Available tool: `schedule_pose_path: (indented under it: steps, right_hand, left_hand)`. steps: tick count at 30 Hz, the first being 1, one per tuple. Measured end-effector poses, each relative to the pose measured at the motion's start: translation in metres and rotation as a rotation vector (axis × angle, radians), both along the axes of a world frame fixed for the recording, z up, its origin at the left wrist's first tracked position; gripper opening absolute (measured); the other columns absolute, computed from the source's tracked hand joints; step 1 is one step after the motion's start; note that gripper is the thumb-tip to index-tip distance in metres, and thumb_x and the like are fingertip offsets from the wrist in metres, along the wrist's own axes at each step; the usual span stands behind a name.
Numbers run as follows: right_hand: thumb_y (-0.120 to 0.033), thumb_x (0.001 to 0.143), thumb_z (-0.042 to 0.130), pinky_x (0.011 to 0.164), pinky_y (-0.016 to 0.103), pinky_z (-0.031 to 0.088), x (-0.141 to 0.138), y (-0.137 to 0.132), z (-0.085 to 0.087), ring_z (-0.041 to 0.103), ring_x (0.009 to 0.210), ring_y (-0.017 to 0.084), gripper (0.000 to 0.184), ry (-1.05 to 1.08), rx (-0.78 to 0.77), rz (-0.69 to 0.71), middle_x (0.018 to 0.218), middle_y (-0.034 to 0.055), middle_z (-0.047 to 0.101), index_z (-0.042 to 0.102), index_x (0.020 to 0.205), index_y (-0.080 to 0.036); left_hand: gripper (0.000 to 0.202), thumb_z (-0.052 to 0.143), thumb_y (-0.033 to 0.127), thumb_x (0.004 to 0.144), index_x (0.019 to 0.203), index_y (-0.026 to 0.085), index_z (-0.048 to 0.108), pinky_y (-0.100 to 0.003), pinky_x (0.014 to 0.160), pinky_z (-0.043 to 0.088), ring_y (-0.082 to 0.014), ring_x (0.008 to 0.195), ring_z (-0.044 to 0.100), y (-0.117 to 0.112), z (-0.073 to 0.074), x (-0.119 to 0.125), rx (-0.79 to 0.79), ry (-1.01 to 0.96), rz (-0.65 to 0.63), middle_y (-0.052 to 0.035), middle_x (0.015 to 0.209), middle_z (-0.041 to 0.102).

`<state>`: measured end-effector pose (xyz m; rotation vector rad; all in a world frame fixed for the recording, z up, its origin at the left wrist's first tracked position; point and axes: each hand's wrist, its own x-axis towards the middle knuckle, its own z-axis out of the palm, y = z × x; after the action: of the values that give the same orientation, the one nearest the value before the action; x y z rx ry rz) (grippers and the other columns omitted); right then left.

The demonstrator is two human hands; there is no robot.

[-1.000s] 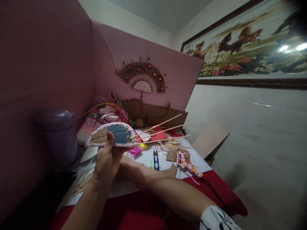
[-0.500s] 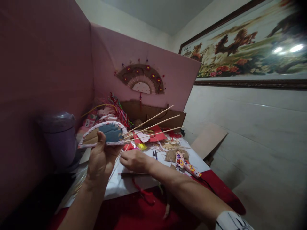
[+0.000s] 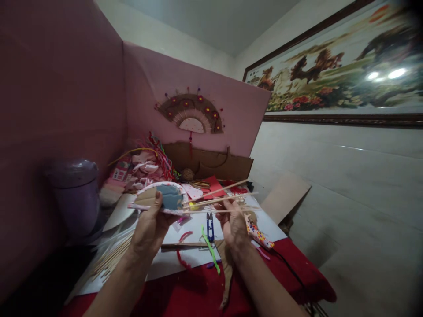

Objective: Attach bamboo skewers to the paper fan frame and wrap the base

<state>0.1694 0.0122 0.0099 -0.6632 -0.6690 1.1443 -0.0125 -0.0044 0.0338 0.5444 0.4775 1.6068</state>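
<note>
My left hand (image 3: 150, 231) grips a half-round cardboard piece (image 3: 172, 197), thumb on its blue-grey and brown face. A pale, red-spotted cloth edging wraps the rim. Three thin wooden sticks (image 3: 205, 203) fan out to the right from that piece. Closed around the sticks partway along is my right hand (image 3: 234, 226); exactly how many it grips I cannot tell. Below the sticks, thread snips (image 3: 210, 228) lie on the white sheet, beside a green pipe cleaner (image 3: 209, 250). A flower-patterned glue gun (image 3: 260, 234) lies right of my right hand.
A finished-looking decorated fan (image 3: 193, 112) hangs on the pink panel behind. Pipe cleaners and pink cloth (image 3: 145, 165) are heaped at the back left, near a lilac bin (image 3: 75, 196). Loose sticks (image 3: 114, 257) lie front left; a brown cardboard strip (image 3: 226, 273) overhangs the red cloth.
My right hand has moved from below the cardboard piece rightwards onto the sticks. My left hand has brought the piece slightly down and to the right, and the sticks now lie flatter.
</note>
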Motion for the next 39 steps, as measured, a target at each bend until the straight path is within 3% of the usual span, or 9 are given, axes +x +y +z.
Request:
schedule_pose_path:
  steps: [4,8,13,17,21,25,30,39]
  right_hand:
    - [-0.034,0.069,0.066,0.041,0.020,0.045,-0.015,0.000,-0.006,0.064,0.059,0.015,0.024,0.013,0.056,0.035,0.070,0.0011,0.067,0.055,0.084,-0.020]
    - [-0.027,0.066,0.069,0.043,0.017,0.046,-0.015,0.002,-0.011,0.066,0.067,0.014,0.026,0.079,0.028,-0.003,0.077,-0.0005,0.068,0.052,0.085,-0.022]
    - [-0.024,0.064,0.071,0.046,0.019,0.048,-0.013,0.003,-0.010,0.067,0.072,0.015,0.030,0.066,0.064,0.024,0.081,-0.0010,0.068,0.049,0.084,-0.023]
    - [-0.028,0.067,0.070,0.046,0.024,0.050,-0.019,-0.003,-0.012,0.067,0.070,0.017,0.025,0.007,0.083,0.045,0.085,-0.0006,0.068,0.049,0.081,-0.026]
    - [-0.028,0.070,0.068,0.049,0.029,0.051,-0.022,-0.008,-0.016,0.067,0.070,0.019,0.022,-0.049,0.117,0.068,0.082,-0.0016,0.067,0.048,0.078,-0.029]
    - [-0.026,0.069,0.069,0.049,0.027,0.051,-0.024,-0.013,-0.019,0.067,0.069,0.018,0.024,-0.048,0.115,0.065,0.083,-0.0006,0.068,0.048,0.081,-0.028]
    - [-0.025,0.065,0.070,0.050,0.022,0.050,-0.028,-0.017,-0.020,0.066,0.064,0.015,0.024,-0.049,0.087,0.098,0.075,-0.0016,0.068,0.052,0.080,-0.023]
    - [-0.033,0.065,0.069,0.047,0.025,0.051,-0.033,-0.017,-0.018,0.066,0.065,0.018,0.024,-0.148,0.118,0.106,0.071,0.0014,0.067,0.056,0.081,-0.021]
  left_hand:
    - [0.012,0.053,0.018,0.084,0.081,0.014,0.064,-0.029,0.051,0.057,-0.0152,0.055,0.065,0.000,-0.006,0.008,-0.090,0.056,-0.042,-0.0047,0.070,0.071]
    - [0.016,0.050,0.018,0.086,0.083,0.016,0.065,-0.024,0.049,0.055,-0.0136,0.055,0.065,0.003,-0.007,0.007,-0.161,0.005,-0.032,-0.0034,0.071,0.071]
    - [0.015,0.050,0.023,0.086,0.088,0.017,0.065,-0.030,0.054,0.057,-0.0164,0.062,0.067,0.003,-0.011,0.010,-0.197,0.010,-0.079,-0.0043,0.077,0.072]
    - [0.010,0.057,0.017,0.081,0.088,0.016,0.064,-0.030,0.058,0.058,-0.0156,0.063,0.068,0.004,-0.015,0.015,-0.265,-0.022,-0.053,-0.0036,0.077,0.071]
    - [0.018,0.061,0.006,0.076,0.091,0.013,0.065,-0.029,0.063,0.058,-0.0160,0.066,0.068,0.005,-0.018,0.018,-0.229,-0.011,-0.022,-0.0050,0.080,0.072]
    - [0.014,0.057,0.005,0.078,0.088,0.012,0.065,-0.030,0.064,0.058,-0.0169,0.067,0.068,0.006,-0.022,0.018,-0.221,-0.015,-0.014,-0.0060,0.078,0.072]
    - [0.013,0.055,0.003,0.079,0.083,0.012,0.063,-0.026,0.061,0.057,-0.0147,0.065,0.068,0.009,-0.024,0.018,-0.257,-0.066,0.048,-0.0044,0.074,0.071]
    - [0.015,0.053,0.002,0.080,0.078,0.013,0.063,-0.021,0.052,0.055,-0.0121,0.058,0.065,0.005,-0.021,0.019,-0.249,-0.099,0.065,-0.0018,0.069,0.070]
